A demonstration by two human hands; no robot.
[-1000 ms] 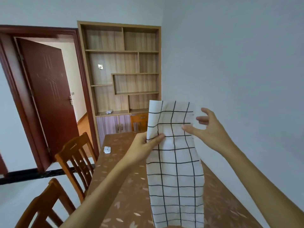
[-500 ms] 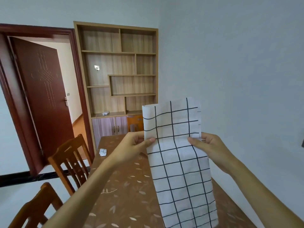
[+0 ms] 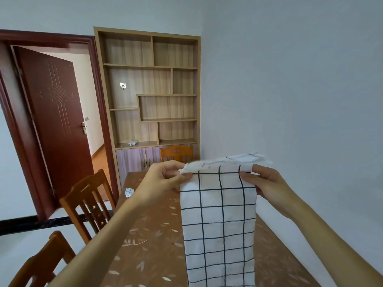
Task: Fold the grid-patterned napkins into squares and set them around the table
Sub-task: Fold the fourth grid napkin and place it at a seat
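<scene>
Flopping away from the camera, the napkin's (image 3: 218, 220) top section has been bent over since a moment ago; both edges are pinched by left hand (image 3: 163, 179) and right hand (image 3: 267, 183) above the table (image 3: 153, 245), so another fold seems begun.

The left hand (image 3: 163, 180) and the right hand (image 3: 269, 183) are bare. The left forearm (image 3: 107, 235) and the right forearm (image 3: 323, 230) are bare too, uncovered as far as the view shows them.

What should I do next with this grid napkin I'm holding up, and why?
Probably let the top flap drop over behind the hanging part to make a fold. Left hand and right hand pinch the napkin at its side edges, the flap tips away and the rest hangs long.
</scene>
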